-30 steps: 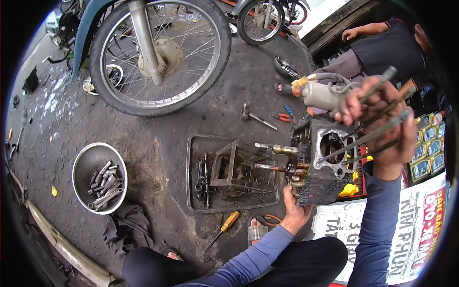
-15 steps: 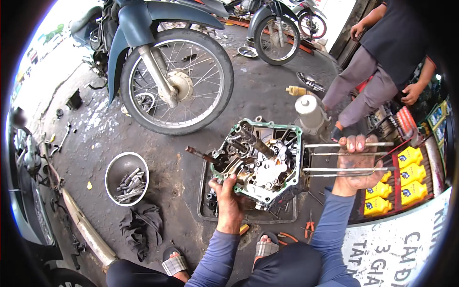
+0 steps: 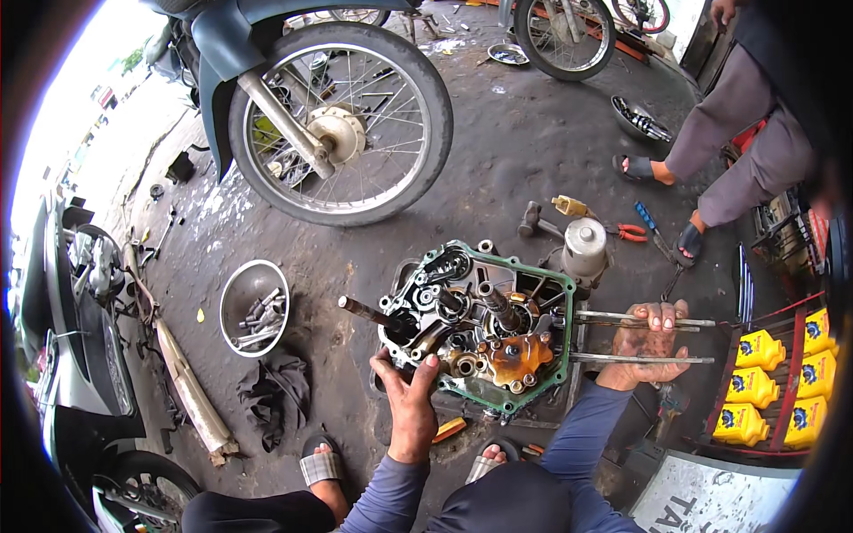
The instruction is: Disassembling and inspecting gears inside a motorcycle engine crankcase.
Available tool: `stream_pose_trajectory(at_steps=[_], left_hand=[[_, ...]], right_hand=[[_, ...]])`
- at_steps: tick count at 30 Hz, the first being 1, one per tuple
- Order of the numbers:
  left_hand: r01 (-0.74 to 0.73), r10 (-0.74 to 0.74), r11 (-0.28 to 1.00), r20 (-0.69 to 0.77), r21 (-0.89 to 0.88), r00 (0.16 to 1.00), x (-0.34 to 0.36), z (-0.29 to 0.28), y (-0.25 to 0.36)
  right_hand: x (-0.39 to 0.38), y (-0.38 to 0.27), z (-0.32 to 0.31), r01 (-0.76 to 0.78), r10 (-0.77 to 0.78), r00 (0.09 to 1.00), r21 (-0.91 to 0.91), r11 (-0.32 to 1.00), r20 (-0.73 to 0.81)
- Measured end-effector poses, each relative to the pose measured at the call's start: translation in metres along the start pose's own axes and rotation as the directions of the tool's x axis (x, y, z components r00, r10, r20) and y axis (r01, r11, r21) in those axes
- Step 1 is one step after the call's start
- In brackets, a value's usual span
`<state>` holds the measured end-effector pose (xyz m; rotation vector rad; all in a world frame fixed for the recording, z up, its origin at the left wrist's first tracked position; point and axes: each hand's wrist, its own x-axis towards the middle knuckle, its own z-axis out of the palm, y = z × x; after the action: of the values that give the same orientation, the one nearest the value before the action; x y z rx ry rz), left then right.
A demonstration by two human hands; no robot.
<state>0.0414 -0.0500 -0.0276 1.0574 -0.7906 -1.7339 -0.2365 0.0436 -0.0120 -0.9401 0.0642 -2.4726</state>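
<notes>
An open engine case [image 3: 524, 306] with a green gasket rim lies in front of me, its gears, shafts and oil-stained cover facing up over a dark tray. My left hand [image 3: 404, 400] grips the case's lower left edge, below a shaft that sticks out leftward. My right hand [image 3: 641, 346] is closed around the long metal studs that extend from the case's right side. A silver starter motor [image 3: 584, 249] with a yellow fitting sits at the back right of the case.
Motorcycle front wheel [image 3: 338, 133] stands ahead; another motorcycle [image 3: 93, 355] is at left. Steel bowl [image 3: 240, 308] of parts, dark cloth [image 3: 274, 400] and long metal cover [image 3: 191, 391] lie left. Hammer [image 3: 538, 222], red pliers [image 3: 631, 233] lie beyond the case. Co-worker's legs [image 3: 729, 151] and yellow bottles [image 3: 755, 382] are right.
The engine case has turned from side-on to open face up and settled lower over the tray. Both hands stay on it; my right hand has come down with the studs, now pointing right.
</notes>
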Motion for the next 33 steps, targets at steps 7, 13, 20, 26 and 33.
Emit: stream_pose_trajectory(at_steps=[7,13,20,26,33], left_hand=[[0.049,-0.046,0.994,-0.037,0.098,0.998,0.000,0.009,0.001],[0.138,-0.140,0.989,0.039,0.061,0.989,0.005,-0.003,0.013],[0.189,-0.236,0.948,0.168,0.255,0.957,0.016,-0.056,0.052],[-0.079,0.055,0.960,0.096,0.269,0.994,0.073,-0.064,0.033],[-0.059,-0.010,0.967,0.269,0.247,0.963,0.085,-0.033,0.011]], right_hand=[[0.002,-0.002,-0.017,-0.016,0.018,1.000,0.051,0.999,-0.025],[0.014,0.004,-0.010,-0.057,0.057,0.997,-0.010,0.998,-0.056],[0.015,0.011,-0.011,-0.060,0.057,0.995,-0.044,0.997,-0.083],[-0.004,0.001,-0.027,-0.027,0.027,0.992,0.002,1.000,-0.124],[-0.042,-0.006,-0.049,0.054,-0.041,0.946,0.032,0.998,-0.322]])
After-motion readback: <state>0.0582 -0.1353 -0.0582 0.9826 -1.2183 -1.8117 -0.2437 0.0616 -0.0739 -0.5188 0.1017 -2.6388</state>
